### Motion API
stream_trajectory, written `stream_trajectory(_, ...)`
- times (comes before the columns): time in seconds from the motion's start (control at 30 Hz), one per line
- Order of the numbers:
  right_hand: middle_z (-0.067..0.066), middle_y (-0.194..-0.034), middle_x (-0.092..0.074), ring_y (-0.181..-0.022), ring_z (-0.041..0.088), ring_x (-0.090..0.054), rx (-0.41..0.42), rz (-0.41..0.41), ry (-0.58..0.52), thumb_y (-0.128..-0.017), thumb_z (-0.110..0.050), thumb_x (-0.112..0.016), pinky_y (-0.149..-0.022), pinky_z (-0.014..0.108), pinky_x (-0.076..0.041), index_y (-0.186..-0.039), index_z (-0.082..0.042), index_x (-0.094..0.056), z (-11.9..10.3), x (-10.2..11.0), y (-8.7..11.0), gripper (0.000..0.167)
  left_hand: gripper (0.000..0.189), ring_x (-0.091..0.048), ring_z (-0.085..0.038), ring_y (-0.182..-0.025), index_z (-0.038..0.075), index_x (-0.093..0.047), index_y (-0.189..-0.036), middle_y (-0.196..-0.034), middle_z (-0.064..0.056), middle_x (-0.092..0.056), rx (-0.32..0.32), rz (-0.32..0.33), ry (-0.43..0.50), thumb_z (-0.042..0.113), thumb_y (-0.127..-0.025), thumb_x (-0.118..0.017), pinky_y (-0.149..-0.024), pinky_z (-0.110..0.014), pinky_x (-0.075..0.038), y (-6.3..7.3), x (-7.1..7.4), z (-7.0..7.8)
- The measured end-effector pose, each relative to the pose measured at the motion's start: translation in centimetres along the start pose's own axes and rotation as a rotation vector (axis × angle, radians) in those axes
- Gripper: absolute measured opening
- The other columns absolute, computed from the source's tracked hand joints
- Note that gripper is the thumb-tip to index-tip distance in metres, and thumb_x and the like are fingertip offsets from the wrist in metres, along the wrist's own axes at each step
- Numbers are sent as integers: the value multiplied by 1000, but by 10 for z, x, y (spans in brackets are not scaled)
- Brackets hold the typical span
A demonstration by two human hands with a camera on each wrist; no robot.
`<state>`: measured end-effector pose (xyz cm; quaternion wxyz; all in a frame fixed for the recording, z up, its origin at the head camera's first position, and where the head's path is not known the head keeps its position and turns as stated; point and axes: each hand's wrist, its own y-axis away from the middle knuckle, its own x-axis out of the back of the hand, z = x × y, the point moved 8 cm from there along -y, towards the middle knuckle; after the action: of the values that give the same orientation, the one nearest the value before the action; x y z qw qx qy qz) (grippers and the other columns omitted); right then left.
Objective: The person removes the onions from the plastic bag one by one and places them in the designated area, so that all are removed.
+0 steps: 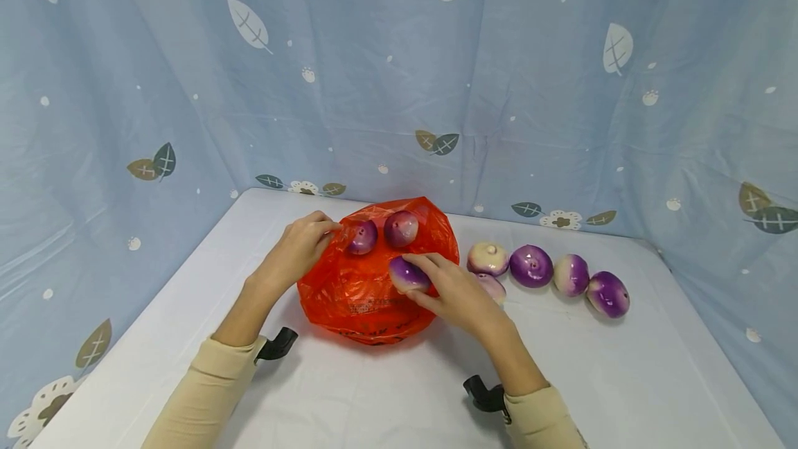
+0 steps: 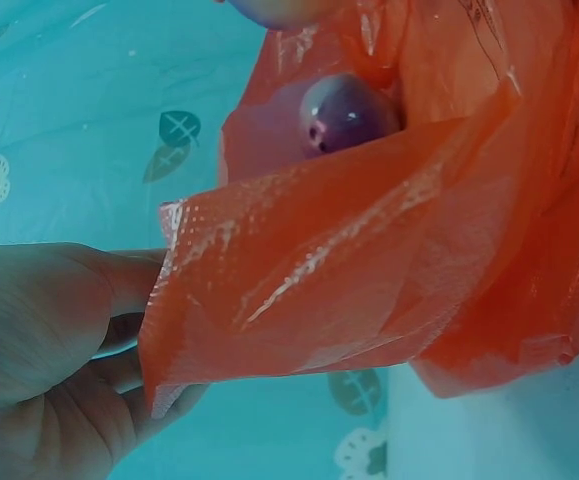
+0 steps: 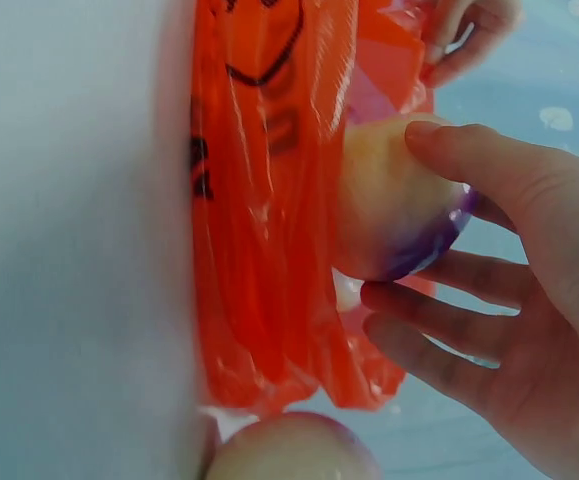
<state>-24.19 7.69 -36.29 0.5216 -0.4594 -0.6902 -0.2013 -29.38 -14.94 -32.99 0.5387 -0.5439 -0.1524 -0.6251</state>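
Observation:
A red plastic bag (image 1: 368, 296) lies with its mouth spread, and two purple-and-white turnips (image 1: 401, 229) (image 1: 361, 237) show inside. My left hand (image 1: 301, 244) pinches the bag's left rim between thumb and fingers; in the left wrist view a flap of the red film (image 2: 299, 290) stretches out from that hand (image 2: 59, 350). Over the bag's opening, my right hand (image 1: 458, 293) grips another turnip (image 1: 408, 275), thumb on one side and fingers on the other. The right wrist view shows this turnip's pale side (image 3: 384, 200) beside the bag's edge.
Right of the bag, several more turnips (image 1: 531, 266) lie in a loose row on the white table (image 1: 623, 373); one pale turnip (image 1: 491, 287) is partly behind my right hand. A blue patterned curtain (image 1: 349, 89) hangs behind and at the sides.

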Motion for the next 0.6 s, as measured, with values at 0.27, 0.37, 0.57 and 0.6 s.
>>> stream_trajectory(0.27, 5, -136, -58, -123, 24, -61, -18, 52, 35, -90, -41, -70, -100, 46, -53, -144, -29, -47, 14, 17, 10, 60, 21, -67, -29, -90, -1, -72, -110, -100, -15, -67, -2, 2, -9, -2, -91, -63, -81, -43, -60, 0, -1, 0)
stream_trajectory(0.37, 8, -135, -59, -121, 27, -61, -8, 80, 35, -89, -39, -71, -99, 47, -53, -143, -26, -49, 19, 23, 14, 60, 21, -67, -29, -90, -1, -72, -110, -100, -15, -67, -2, 2, -11, -2, -91, -63, -81, -43, -60, 0, -1, 0)
stream_trajectory(0.57, 10, -130, -61, -116, 29, -64, -12, 118, 52, -87, -39, -73, -94, 48, -56, -143, -24, -50, 27, 37, 24, 62, 21, -67, -29, -91, -1, -72, -110, -101, -15, -67, 1, 0, -7, -2, -91, -64, -81, -43, -60, 0, -1, 1)
stream_trajectory(0.6, 11, -130, -61, -116, 29, -64, -16, 121, 54, -87, -39, -73, -93, 49, -56, -143, -24, -50, 29, 39, 26, 62, 21, -67, -29, -91, -1, -72, -110, -101, -15, -67, 3, -1, -6, -1, -91, -64, -81, -43, -60, 0, -1, 0)
